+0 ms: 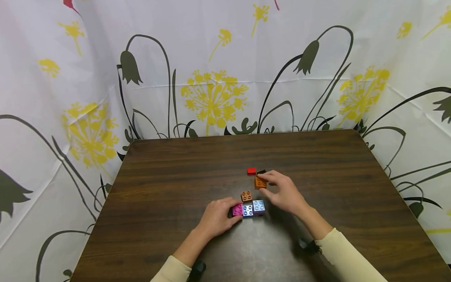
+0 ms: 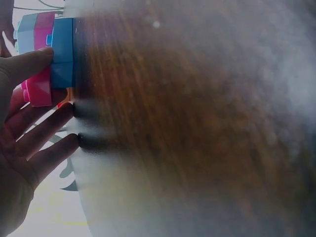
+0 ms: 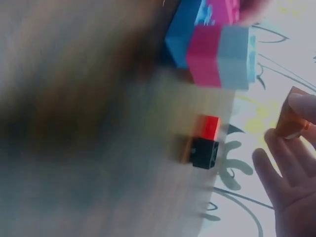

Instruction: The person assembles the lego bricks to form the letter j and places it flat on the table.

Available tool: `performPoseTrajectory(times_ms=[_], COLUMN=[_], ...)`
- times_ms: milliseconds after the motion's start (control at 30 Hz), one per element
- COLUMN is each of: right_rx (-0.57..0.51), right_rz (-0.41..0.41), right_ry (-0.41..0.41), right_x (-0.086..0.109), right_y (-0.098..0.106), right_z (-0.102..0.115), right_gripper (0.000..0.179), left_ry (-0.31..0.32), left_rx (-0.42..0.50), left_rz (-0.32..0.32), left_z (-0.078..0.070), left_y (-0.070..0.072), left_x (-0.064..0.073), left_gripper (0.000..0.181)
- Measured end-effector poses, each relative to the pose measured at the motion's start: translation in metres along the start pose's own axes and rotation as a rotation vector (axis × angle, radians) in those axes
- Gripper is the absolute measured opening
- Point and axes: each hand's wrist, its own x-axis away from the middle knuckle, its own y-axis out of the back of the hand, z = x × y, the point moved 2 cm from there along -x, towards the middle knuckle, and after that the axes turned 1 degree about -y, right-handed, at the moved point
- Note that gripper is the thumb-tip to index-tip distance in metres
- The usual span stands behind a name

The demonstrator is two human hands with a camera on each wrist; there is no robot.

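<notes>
A small build of toy building bricks sits on the table, with blue bricks (image 2: pixel 62 54) at its base. On top are a pink brick (image 1: pixel 237 210) at the left and a light blue brick (image 1: pixel 258 206) over another pink brick (image 3: pixel 203 54) at the right. My left hand (image 1: pixel 217 216) grips the left pink brick between thumb and fingers. Above the table, my right hand (image 1: pixel 283 192) pinches an orange brick (image 1: pixel 260 183), apart from the build. An orange-brown brick (image 1: pixel 246 196) stands just behind the build.
Farther back on the dark wooden table (image 1: pixel 169 172) lie a red brick (image 1: pixel 251 171) and a black brick (image 3: pixel 205 153), side by side. The right hand partly covers the black one in the head view. A flowered curtain (image 1: pixel 211 47) hangs behind the table.
</notes>
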Motion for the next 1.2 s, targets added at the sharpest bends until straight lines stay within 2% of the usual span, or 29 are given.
performPoseTrajectory(times_ms=[200,500,1200], right_rx=[-0.016,0.042,0.132], right_rz=[0.075,0.127,0.107], right_ry=[-0.065,-0.046,-0.025], right_x=[0.021,0.034,0.039], right_y=[-0.004,-0.008,-0.012], right_z=[0.008,0.016,0.018], right_gripper=[0.042,0.041,0.041], left_ry=[0.005,0.003,0.001], left_rx=[0.016,0.011,0.013], left_rz=[0.004,0.002,-0.002], left_z=[0.001,0.001,-0.001], left_y=[0.001,0.002,0.002], left_x=[0.001,0.000,-0.001], left_gripper=[0.036,0.037,0.036])
